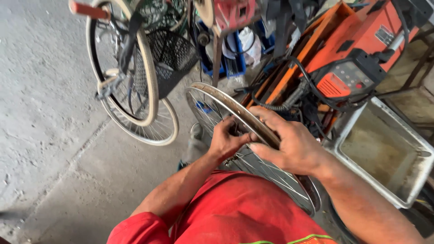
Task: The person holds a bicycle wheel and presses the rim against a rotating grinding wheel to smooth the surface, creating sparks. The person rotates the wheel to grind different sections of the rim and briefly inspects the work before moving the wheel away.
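A bare bicycle wheel rim (216,96) with thin steel spokes stands tilted in front of me, over my lap in red clothing. My right hand (289,144) wraps over the rim's outer edge near its middle, fingers curled around it. My left hand (228,140) is closed on the rim's inner side among the spokes, pinching something small that I cannot make out. The two hands nearly touch across the rim.
A bicycle with cream tyres (144,77) and a black wire basket (174,56) hangs at upper left. An orange machine with cables (357,58) stands at upper right. A white tub of murky water (384,153) sits at right. Grey concrete floor (45,135) lies to the left.
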